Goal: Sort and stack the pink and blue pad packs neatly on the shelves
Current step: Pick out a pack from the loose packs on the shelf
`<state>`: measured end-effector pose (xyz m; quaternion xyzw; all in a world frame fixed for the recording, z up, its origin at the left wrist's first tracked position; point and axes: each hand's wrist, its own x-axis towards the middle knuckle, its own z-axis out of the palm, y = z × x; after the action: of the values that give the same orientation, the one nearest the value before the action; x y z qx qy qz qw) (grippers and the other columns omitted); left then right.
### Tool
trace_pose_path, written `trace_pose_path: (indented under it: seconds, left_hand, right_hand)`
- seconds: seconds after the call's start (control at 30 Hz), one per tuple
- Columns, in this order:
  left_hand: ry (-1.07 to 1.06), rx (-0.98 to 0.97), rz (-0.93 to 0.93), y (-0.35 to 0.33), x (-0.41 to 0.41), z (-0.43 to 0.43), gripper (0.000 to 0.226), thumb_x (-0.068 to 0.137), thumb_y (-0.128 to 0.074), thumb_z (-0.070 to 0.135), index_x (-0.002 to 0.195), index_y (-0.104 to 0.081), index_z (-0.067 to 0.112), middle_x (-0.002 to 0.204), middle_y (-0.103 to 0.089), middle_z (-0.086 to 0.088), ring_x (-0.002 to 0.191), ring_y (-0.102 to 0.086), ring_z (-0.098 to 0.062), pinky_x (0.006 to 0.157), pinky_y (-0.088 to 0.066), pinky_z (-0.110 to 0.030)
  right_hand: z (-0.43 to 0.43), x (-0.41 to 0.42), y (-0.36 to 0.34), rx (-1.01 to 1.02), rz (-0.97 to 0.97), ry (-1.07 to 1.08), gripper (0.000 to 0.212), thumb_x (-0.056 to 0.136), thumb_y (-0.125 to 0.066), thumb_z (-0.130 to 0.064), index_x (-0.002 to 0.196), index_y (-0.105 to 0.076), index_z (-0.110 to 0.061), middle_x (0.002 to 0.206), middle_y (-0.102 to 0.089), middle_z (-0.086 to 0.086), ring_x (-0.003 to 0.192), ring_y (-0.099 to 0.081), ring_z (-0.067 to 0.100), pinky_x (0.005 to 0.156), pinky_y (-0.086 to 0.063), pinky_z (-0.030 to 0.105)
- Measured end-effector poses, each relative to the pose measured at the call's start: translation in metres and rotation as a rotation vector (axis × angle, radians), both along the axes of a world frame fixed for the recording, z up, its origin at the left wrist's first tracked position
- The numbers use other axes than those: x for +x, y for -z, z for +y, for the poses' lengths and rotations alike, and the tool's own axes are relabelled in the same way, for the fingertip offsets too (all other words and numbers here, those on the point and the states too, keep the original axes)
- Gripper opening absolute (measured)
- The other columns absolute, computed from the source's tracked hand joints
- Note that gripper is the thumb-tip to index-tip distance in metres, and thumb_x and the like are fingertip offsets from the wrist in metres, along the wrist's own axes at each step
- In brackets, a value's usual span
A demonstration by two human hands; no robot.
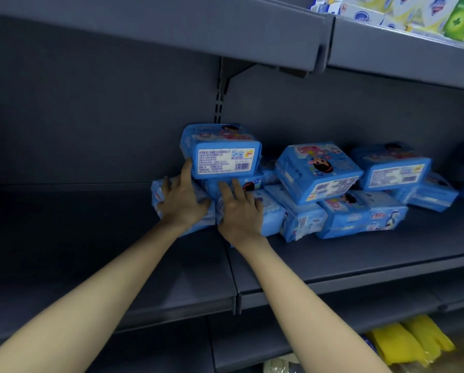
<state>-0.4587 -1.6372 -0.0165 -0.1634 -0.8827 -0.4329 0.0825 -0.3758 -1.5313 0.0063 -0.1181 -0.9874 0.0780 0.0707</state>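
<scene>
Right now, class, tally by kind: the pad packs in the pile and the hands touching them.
Blue pad packs: about 10; the pile overlaps
Hands: 2, left hand and right hand
Total: about 12

Left hand and right hand side by side, palms down, fingers extended forward.
</scene>
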Motion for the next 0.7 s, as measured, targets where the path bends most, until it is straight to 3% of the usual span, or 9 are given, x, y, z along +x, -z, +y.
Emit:
trace_pose_path:
  seconds: [0.23,0.33,0.5,0.7]
  left_hand:
    - [0.016,0.000,0.007,-0.002,0.003,0.004,0.099,0.075,-0.071,0.021,0.148,-0.005,0.034,0.147,-0.028,-0.007,0.139,-0.019,-0.030,0.104,-0.029,-0.060]
    - [0.040,0.020,-0.024,-0.005,0.004,-0.003,0.097,0.077,-0.070,0.019,0.148,-0.005,0.036,0.148,-0.025,-0.012,0.138,-0.021,-0.029,0.108,-0.029,-0.053]
    - [0.084,0.018,-0.070,-0.013,0.011,-0.012,0.091,0.081,-0.066,0.017,0.148,-0.006,0.035,0.151,-0.017,-0.015,0.139,-0.020,-0.028,0.110,-0.028,-0.046]
    - [0.028,-0.020,-0.139,-0.015,0.021,-0.023,0.086,0.083,-0.063,0.015,0.149,-0.009,0.031,0.152,-0.006,-0.018,0.140,-0.013,-0.035,0.114,-0.024,-0.045]
  right_hand:
    - [0.005,0.003,0.002,0.002,0.016,0.014,0.083,0.088,-0.058,-0.015,0.150,-0.004,-0.027,0.159,0.004,0.000,0.143,-0.013,0.028,0.115,-0.012,0.044]
    - [0.004,0.003,0.001,0.007,0.009,0.012,0.083,0.089,-0.058,-0.014,0.151,-0.004,-0.026,0.159,0.004,0.001,0.143,-0.012,0.028,0.115,-0.012,0.044]
    - [-0.002,0.004,-0.008,-0.066,0.042,0.035,0.074,0.089,-0.056,-0.010,0.149,-0.015,-0.021,0.157,-0.010,0.004,0.142,-0.019,0.029,0.116,-0.014,0.048]
    - [-0.008,0.022,0.001,-0.049,0.027,0.108,0.069,0.088,-0.057,-0.011,0.147,-0.021,-0.019,0.154,-0.017,0.006,0.143,-0.013,0.025,0.116,-0.009,0.048]
